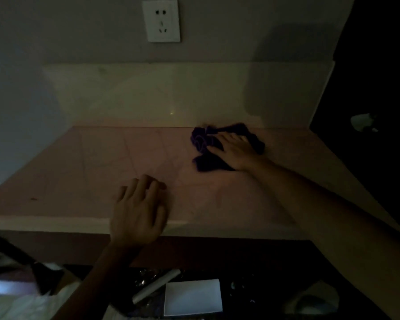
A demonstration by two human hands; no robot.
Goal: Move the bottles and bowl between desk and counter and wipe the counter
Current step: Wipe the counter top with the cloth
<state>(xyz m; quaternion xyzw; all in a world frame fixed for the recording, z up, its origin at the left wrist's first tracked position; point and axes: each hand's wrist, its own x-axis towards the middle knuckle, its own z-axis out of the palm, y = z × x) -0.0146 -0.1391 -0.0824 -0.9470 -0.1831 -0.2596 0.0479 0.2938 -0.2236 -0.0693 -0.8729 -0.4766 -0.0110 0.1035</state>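
A dark purple cloth (202,140) lies crumpled on the pinkish counter (102,158), near the back right. My right hand (234,150) presses flat on the cloth with fingers spread. My left hand (139,211) rests on the counter's front edge, fingers loosely bent and holding nothing. No bottles or bowl show in this dim view.
A pale backsplash (171,93) and a wall with a white socket (162,20) rise behind the counter. A dark panel (379,65) borders the right side. Below the counter's front edge lie a white sheet (193,296), a pale tube (156,285) and dark clutter.
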